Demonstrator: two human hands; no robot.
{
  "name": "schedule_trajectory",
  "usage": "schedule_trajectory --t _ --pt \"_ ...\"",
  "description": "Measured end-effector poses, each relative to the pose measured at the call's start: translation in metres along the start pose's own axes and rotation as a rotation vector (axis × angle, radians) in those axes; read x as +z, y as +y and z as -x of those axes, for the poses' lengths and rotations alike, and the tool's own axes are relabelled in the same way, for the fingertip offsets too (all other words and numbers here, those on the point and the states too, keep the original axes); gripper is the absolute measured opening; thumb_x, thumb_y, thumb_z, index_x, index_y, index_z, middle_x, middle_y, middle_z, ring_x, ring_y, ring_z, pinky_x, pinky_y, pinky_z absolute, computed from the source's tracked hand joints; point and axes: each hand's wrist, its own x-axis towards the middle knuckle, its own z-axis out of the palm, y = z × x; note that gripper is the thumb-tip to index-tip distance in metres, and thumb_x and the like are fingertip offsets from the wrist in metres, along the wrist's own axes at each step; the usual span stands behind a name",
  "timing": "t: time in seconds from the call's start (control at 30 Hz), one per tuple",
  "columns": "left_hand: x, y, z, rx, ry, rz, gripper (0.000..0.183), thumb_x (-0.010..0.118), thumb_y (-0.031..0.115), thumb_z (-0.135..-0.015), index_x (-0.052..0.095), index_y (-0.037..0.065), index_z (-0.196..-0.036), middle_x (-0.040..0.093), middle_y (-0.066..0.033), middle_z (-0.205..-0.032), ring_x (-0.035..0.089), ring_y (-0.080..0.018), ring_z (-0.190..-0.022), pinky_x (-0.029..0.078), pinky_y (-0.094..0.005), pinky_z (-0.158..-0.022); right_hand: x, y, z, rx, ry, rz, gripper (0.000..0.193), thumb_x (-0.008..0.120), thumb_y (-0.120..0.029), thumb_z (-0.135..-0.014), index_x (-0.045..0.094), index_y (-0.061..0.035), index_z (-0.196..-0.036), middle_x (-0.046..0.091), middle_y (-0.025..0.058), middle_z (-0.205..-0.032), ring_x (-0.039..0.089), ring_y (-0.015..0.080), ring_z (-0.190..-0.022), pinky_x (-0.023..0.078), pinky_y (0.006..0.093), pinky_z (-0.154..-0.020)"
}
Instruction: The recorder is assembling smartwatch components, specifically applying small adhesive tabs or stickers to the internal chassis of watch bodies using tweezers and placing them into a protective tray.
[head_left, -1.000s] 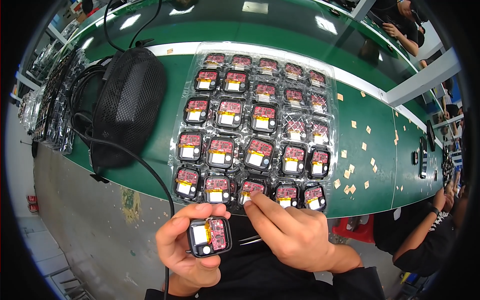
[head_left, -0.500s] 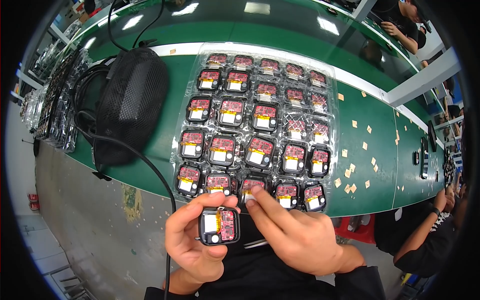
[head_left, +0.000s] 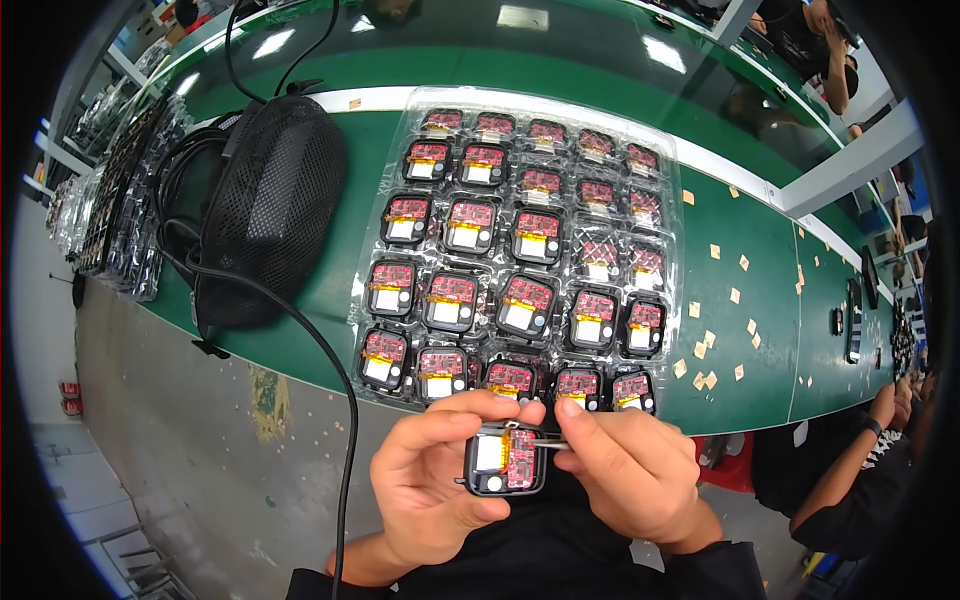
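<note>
In the head view, our left hand [head_left: 425, 482] grips a black-cased module [head_left: 507, 462] by its edges, at six o'clock of the clear tray [head_left: 374, 240]. Our right hand [head_left: 637, 468] pinches thin tweezers [head_left: 551, 444], entering from the module's three o'clock. A slipping pinch could scratch the red board [head_left: 521, 460] or tear the yellow tape [head_left: 506, 449].

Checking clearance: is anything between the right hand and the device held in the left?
Nothing visible blocks it; only the slim tweezers held in the right hand span the gap to the black device in the left hand.
</note>
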Motion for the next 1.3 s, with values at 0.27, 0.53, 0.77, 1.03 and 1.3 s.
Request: schedule_trajectory --t 0.27,0.53,0.77,1.03,1.3 --pt "0.004 0.0 0.001 -0.018 -0.003 -0.021 0.061 0.081 -0.001 -0.083 0.051 0.001 -0.136 0.052 -0.0302 -0.139 0.056 -0.0418 -0.13 0.048 -0.0506 -0.109 0.003 0.009 0.003 -0.19 0.16 0.213 0.021 0.078 -0.006 -0.08 0.071 0.0019 -0.099 0.073 0.0104 -0.088 0.058 0.0114 -0.054 0.044 0.0228 -0.045" --pt "0.009 -0.002 0.003 -0.07 0.077 -0.206 0.065 0.088 0.024 -0.081 0.052 0.005 -0.132 0.058 -0.024 -0.131 0.065 -0.0386 -0.118 0.055 -0.0482 -0.101 -0.001 0.01 0.004 -0.164 0.136 0.199 0.024 0.08 -0.006 -0.079 0.072 0.0018 -0.1 0.073 0.0093 -0.086 0.059 0.0111 -0.055 0.043 0.023 -0.045" --pt "0.006 -0.001 0.0 -0.041 -0.015 -0.069 0.06 0.08 -0.002 -0.083 0.051 -0.003 -0.135 0.053 -0.0291 -0.138 0.057 -0.0408 -0.129 0.047 -0.0504 -0.11 0.0 0.014 0.004 -0.033 0.114 -0.021 0.027 0.084 -0.005 -0.074 0.073 -0.002 -0.098 0.072 0.0057 -0.082 0.063 0.0134 -0.057 0.046 0.0257 -0.048" --pt "0.01 0.003 0.0 -0.086 0.033 -0.287 0.065 0.087 0.024 -0.082 0.053 0.004 -0.133 0.059 -0.0232 -0.129 0.066 -0.0381 -0.115 0.054 -0.0482 -0.101 -0.001 0.014 0.006 -0.048 0.132 0.05 0.025 0.084 -0.006 -0.076 0.072 -0.0022 -0.098 0.073 0.0052 -0.082 0.063 0.0131 -0.057 0.046 0.0261 -0.047" --pt "0.013 0.003 -0.001 -0.112 0.064 -0.3 0.065 0.087 0.025 -0.082 0.053 0.004 -0.134 0.059 -0.0233 -0.129 0.067 -0.0388 -0.113 0.055 -0.048 -0.099 0.001 0.013 0.008 -0.04 0.139 0.084 0.024 0.083 -0.006 -0.076 0.072 -0.0012 -0.097 0.073 0.0069 -0.082 0.063 0.0141 -0.057 0.047 0.0265 -0.047"
